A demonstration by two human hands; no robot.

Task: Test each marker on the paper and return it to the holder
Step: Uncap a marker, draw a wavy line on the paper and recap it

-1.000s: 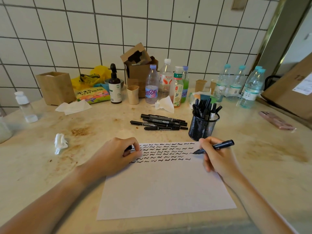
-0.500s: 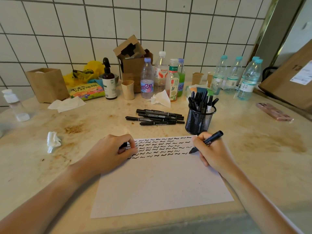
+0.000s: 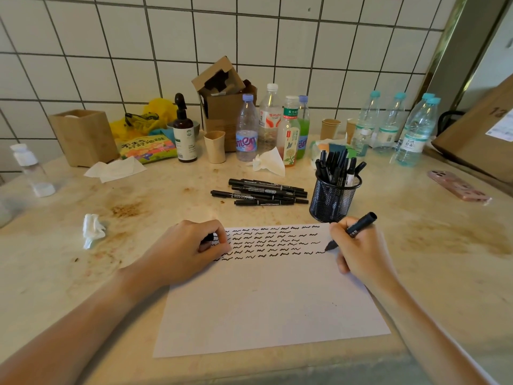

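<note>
White wall tiles back a stained beige table [image 3: 416, 245] carrying a sheet of paper [image 3: 272, 307] with rows of black squiggles. The right hand [image 3: 358, 251] grips a black marker [image 3: 352, 230], its tip at the end of the lowest row. The left hand [image 3: 188, 251] rests on the paper's upper left corner, fingers curled around a small black cap [image 3: 208, 238]. A mesh holder [image 3: 333, 200] of markers stands just beyond the paper; loose markers [image 3: 261, 191] lie to its left.

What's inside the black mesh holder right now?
The mesh holder holds a bunch of upright black markers, caps sticking above the rim. Their lower ends show only dimly through the mesh; an exact count isn't possible.
</note>
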